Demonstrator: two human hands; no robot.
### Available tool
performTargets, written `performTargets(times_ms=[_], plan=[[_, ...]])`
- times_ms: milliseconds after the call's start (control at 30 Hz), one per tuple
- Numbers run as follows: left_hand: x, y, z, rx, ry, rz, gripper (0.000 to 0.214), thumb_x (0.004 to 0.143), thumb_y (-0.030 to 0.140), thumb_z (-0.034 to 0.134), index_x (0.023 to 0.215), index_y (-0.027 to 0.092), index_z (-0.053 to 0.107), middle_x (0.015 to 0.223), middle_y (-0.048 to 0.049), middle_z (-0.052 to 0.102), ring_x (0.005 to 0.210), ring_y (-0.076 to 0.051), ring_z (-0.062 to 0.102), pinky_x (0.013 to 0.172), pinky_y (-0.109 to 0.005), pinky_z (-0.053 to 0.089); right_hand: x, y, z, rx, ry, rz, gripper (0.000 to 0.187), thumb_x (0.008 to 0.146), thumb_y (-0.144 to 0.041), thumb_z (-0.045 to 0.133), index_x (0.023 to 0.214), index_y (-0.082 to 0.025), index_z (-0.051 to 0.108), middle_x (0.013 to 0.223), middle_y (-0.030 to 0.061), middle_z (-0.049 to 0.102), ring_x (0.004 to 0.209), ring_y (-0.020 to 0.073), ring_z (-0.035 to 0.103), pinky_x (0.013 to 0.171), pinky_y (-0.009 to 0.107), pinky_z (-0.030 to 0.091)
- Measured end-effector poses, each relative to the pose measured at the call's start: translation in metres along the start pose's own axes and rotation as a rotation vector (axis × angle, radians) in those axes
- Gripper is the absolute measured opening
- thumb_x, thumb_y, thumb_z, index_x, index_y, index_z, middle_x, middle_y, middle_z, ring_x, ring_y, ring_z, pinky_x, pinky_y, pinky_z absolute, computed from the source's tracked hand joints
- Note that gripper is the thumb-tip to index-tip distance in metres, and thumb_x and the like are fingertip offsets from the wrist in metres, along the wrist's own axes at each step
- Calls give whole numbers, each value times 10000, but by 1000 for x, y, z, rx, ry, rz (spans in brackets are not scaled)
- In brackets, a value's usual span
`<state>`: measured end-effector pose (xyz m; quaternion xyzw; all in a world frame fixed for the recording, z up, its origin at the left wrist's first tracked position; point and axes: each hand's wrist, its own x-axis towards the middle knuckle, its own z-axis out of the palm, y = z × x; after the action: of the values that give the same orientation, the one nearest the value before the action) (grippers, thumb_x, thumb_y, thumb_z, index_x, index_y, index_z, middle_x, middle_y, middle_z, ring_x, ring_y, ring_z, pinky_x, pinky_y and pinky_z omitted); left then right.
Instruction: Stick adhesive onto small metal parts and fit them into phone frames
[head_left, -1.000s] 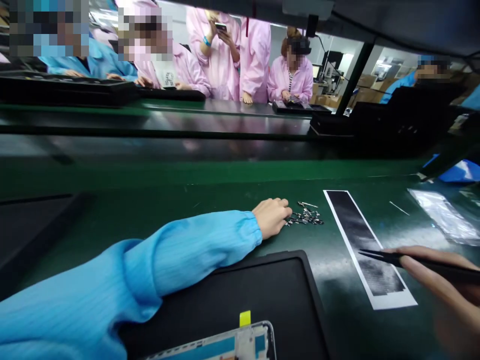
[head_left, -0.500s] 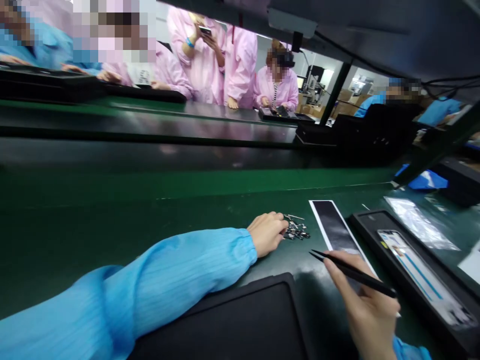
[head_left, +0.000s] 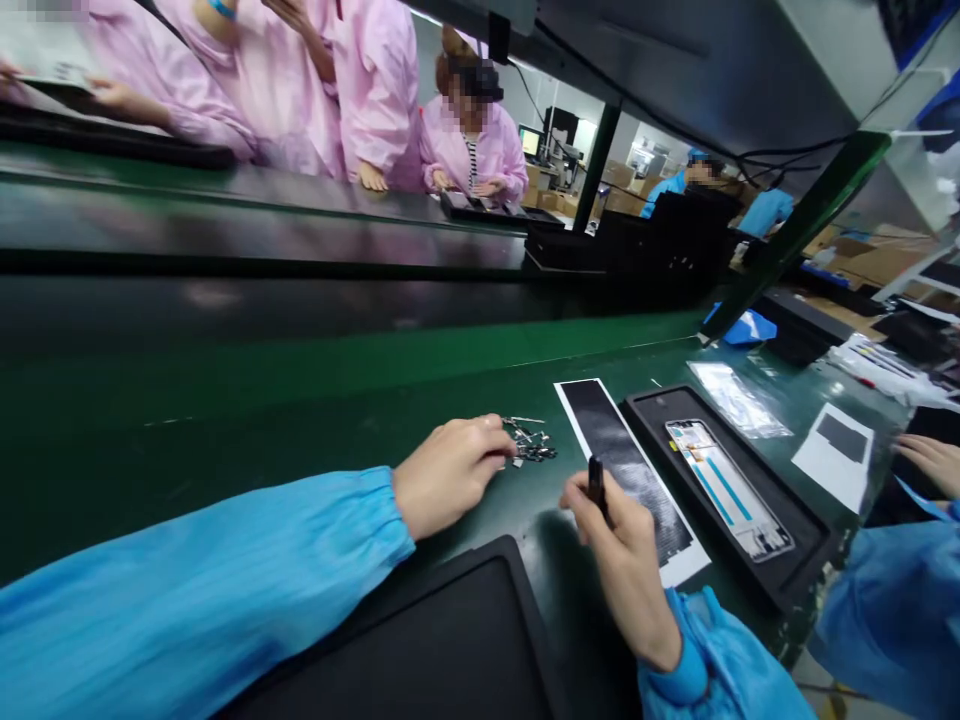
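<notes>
My left hand (head_left: 454, 472) reaches in from the left with its fingers curled together at the near-left edge of a heap of small metal parts (head_left: 534, 445). Whatever its fingertips pinch is too small to make out. Right of the heap, my right hand (head_left: 626, 540) is closed around black tweezers (head_left: 596, 482). They are seen nearly end-on, and their tips are hidden. Beyond that hand lies a white-edged sheet with a black strip (head_left: 619, 445). Farther right, a phone frame with blue strips (head_left: 727, 490) rests in a black foam tray (head_left: 806, 525).
A larger black tray (head_left: 420, 640) lies in front of me. Clear plastic bags (head_left: 739, 400) and a white sheet with a dark patch (head_left: 836, 455) are at the right. A co-worker's hand (head_left: 934, 460) shows at the right edge. A green post (head_left: 799, 235) rises behind.
The view has swung right, bringing in a co-worker's sleeve and hand. The tweezers in my right hand have turned from pointing left to nearly end-on. My left hand stays at the heap.
</notes>
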<state>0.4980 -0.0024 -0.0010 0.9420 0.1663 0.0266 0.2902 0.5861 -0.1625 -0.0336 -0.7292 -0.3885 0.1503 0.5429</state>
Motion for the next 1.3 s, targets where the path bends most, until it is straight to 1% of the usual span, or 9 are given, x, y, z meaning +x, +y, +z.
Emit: performTargets(times_ms=[133, 200, 333, 500, 667, 833, 933, 1133, 1300], plan=[[-9, 24, -3, -218, -40, -22, 188, 791, 60, 486, 816, 149, 649, 772, 12, 549, 761, -110, 511, 699, -198, 367, 3, 9, -2, 150, -38, 143, 210, 758, -373, 582, 866, -194, 598, 558, -52, 451, 512, 65, 397, 520, 202, 337], [-14, 32, -3, -312, -57, -51, 170, 775, 52, 510, 787, 137, 657, 723, 20, 529, 732, -102, 494, 676, -193, 357, 3, 9, -2, 216, -61, 193, 238, 722, -392, 616, 838, -184, 620, 501, -59, 411, 465, 56, 361, 482, 204, 315], [-19, 36, -1, -509, -98, -117, 152, 761, 43, 516, 796, 94, 654, 658, 31, 484, 629, -82, 465, 620, -187, 363, 1, 1, -4, 317, -63, 267, 260, 652, -397, 670, 769, -167, 641, 469, -47, 416, 436, 55, 349, 424, 204, 265], [-20, 36, -3, -704, -171, -174, 150, 756, 42, 491, 812, 41, 629, 630, 33, 477, 529, -66, 449, 565, -185, 390, 0, -4, -8, 396, -53, 318, 258, 619, -377, 699, 758, -164, 650, 444, -41, 408, 444, 62, 361, 426, 204, 265], [-23, 36, -3, -721, -113, -180, 142, 744, 32, 511, 772, 71, 645, 616, 40, 469, 583, -77, 447, 597, -191, 358, -1, 0, -11, 449, -85, 331, 236, 633, -352, 707, 783, -175, 662, 502, -10, 503, 462, 62, 396, 428, 196, 278], [-26, 36, 1, -632, -29, -131, 143, 752, 64, 524, 755, 108, 661, 685, 25, 507, 660, -96, 462, 642, -211, 337, -3, 1, -11, 435, -60, 298, 196, 671, -356, 681, 747, -176, 659, 529, 8, 558, 474, 61, 414, 524, 215, 349], [-26, 37, 2, -656, -35, -121, 122, 729, 71, 546, 736, 111, 661, 664, 28, 498, 655, -98, 460, 633, -209, 336, -3, -1, -10, 424, -59, 273, 181, 674, -354, 675, 706, -177, 655, 492, -3, 521, 472, 65, 406, 485, 205, 319], [-22, 39, 0, -860, -152, -256, 109, 715, 83, 525, 618, 96, 572, 514, 43, 449, 515, -80, 405, 526, -198, 331, -1, -7, -7, 339, -67, 232, 222, 682, -359, 654, 595, -157, 629, 513, 2, 513, 451, 58, 386, 456, 210, 287], [-19, 37, 1, -831, -87, -292, 127, 749, 92, 484, 625, 113, 495, 508, 46, 442, 501, -77, 420, 518, -189, 343, -2, -6, -9, 316, -83, 202, 209, 698, -342, 638, 595, -161, 623, 558, 11, 516, 451, 61, 373, 420, 211, 270]])
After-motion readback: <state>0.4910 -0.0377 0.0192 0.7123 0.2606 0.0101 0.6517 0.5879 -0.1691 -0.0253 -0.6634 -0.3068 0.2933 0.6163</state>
